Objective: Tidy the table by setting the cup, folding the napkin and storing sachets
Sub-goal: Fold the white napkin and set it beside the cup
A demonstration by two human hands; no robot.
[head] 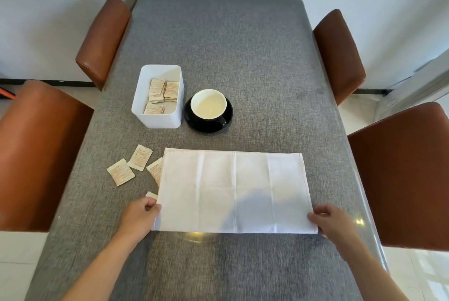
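Napkin (233, 191) fold in hand: I have left hand (141, 215) and right hand (328, 221) pinching its near corners; next I'd judge carrying that edge over, toward the cup (209, 107)

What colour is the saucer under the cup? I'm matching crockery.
Black, glossy; the saucer shows clearly in the head view, under the cup.

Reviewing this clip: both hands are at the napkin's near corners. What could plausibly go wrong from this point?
1. The napkin covers part of one loose sachet at its left edge, and another peeks out by the left hand. Folding could drag or hide them.
2. Folding away from the right hand sends cloth toward the cup on its saucer; an overshoot may nudge it.
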